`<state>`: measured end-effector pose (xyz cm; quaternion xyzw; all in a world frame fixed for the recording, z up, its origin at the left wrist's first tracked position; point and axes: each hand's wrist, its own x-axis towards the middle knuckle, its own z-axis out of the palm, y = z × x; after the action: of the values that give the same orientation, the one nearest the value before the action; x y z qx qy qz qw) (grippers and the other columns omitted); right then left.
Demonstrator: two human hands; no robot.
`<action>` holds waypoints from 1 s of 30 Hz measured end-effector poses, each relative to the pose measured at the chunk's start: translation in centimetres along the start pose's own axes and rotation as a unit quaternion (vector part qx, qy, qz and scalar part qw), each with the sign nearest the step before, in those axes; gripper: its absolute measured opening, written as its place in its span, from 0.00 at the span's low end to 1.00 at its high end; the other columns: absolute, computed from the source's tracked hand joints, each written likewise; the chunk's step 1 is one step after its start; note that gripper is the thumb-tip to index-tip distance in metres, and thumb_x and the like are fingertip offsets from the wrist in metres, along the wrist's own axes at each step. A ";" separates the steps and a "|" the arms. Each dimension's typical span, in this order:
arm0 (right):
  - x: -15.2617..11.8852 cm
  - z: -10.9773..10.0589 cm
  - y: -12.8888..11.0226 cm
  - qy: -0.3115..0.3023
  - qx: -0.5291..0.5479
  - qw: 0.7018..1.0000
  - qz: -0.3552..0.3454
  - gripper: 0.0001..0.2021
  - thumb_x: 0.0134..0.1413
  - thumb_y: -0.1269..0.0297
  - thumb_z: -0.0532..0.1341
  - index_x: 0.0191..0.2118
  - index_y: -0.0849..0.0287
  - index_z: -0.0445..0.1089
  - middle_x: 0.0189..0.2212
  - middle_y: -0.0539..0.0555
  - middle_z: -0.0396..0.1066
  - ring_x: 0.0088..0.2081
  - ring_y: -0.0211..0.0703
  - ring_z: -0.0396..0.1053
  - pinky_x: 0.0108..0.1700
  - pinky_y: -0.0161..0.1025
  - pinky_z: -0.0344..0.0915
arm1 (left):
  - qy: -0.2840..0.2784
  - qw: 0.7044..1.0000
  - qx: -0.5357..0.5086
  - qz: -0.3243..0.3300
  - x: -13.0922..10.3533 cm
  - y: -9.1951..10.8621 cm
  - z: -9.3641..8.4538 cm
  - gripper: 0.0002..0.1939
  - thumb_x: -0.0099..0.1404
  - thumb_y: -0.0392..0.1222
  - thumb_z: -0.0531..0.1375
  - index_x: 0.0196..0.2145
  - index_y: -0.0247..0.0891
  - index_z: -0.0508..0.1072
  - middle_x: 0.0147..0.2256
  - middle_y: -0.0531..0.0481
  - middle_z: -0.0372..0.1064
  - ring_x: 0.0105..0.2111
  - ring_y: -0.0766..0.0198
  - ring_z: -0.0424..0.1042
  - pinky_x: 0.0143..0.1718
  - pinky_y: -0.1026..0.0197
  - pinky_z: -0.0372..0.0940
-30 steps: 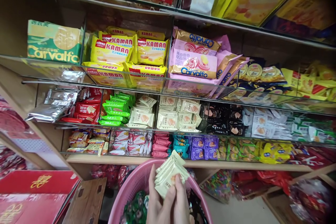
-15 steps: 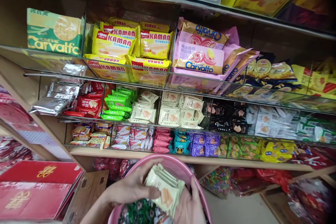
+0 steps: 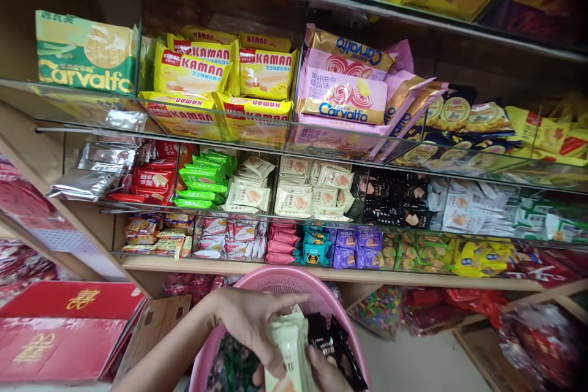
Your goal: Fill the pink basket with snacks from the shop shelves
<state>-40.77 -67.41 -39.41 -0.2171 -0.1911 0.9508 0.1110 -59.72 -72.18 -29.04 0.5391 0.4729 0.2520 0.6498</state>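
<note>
Over a pink plastic basket (image 3: 316, 286) I grip a stack of cream-coloured wafer packets (image 3: 288, 343) between both hands. My left hand (image 3: 250, 324) is closed over the stack from the left, with the thumb across its front. From the lower right my right hand (image 3: 328, 370) holds the same stack, its thumb at the packets' edge; part of this hand lies beyond the bottom of the picture. Inside the basket, dark green wrapped sweets (image 3: 232, 364) lie at the left and black packets (image 3: 337, 343) at the right.
Ahead rise glass-fronted shelves with yellow wafer packs (image 3: 193, 70), pink cookie packs (image 3: 344, 92), more cream packets (image 3: 294, 193) and purple packets (image 3: 358, 248). A red box (image 3: 59, 343) stands at the left beside a wooden board (image 3: 151, 334). Bagged sweets (image 3: 381, 312) sit under the shelf.
The stack has come down and tilted more upright, with the left hand now further over it. Black packets in the basket have come into sight at the right.
</note>
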 end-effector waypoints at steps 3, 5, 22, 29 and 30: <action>0.5 0.2 0.6 -0.042 -0.004 0.998 0.041 0.26 0.30 0.60 0.73 0.42 0.58 0.72 0.30 0.54 0.76 0.39 0.51 0.72 0.45 0.47 0.63 | 0.020 0.999 0.028 0.012 0.7 0.4 -0.6 0.58 0.43 0.47 0.70 0.64 0.48 0.42 0.47 0.46 0.70 0.40 0.55 0.74 0.33 0.61 0.70; 0.9 0.3 0.8 -0.068 0.009 0.996 0.062 0.25 0.32 0.53 0.71 0.39 0.60 0.73 0.29 0.55 0.76 0.38 0.51 0.72 0.44 0.48 0.63 | 0.044 0.998 0.039 0.035 0.9 0.6 -0.8 0.56 0.46 0.48 0.69 0.64 0.47 0.42 0.48 0.44 0.69 0.43 0.54 0.73 0.37 0.59 0.70; 1.5 1.5 -0.1 0.190 0.063 0.979 -0.040 0.25 0.29 0.52 0.72 0.38 0.56 0.74 0.38 0.52 0.77 0.43 0.45 0.71 0.46 0.41 0.66 | 0.452 0.865 0.220 0.009 1.4 -1.4 6.6 0.33 0.58 0.48 0.59 0.60 0.42 0.57 0.46 0.41 0.70 0.49 0.48 0.67 0.49 0.49 0.63; 1.3 2.9 -0.4 0.087 0.069 0.991 -0.078 0.22 0.36 0.54 0.70 0.39 0.61 0.74 0.39 0.56 0.77 0.40 0.44 0.72 0.47 0.43 0.66 | 0.473 0.874 0.050 0.094 0.8 -2.4 5.2 0.32 0.63 0.45 0.53 0.62 0.35 0.50 0.26 0.53 0.68 0.32 0.62 0.69 0.39 0.61 0.65; 1.3 3.0 -0.4 0.097 0.061 0.990 -0.080 0.22 0.36 0.54 0.70 0.39 0.60 0.74 0.39 0.56 0.77 0.41 0.45 0.72 0.46 0.42 0.66 | 0.479 0.872 0.056 0.086 0.8 -2.4 5.2 0.32 0.63 0.45 0.53 0.62 0.35 0.50 0.25 0.54 0.67 0.31 0.63 0.68 0.38 0.61 0.64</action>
<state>-43.25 -67.64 -37.25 -0.2846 -0.1375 0.9233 0.2182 -55.22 -74.60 -31.73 0.4262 0.6913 0.5075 0.2881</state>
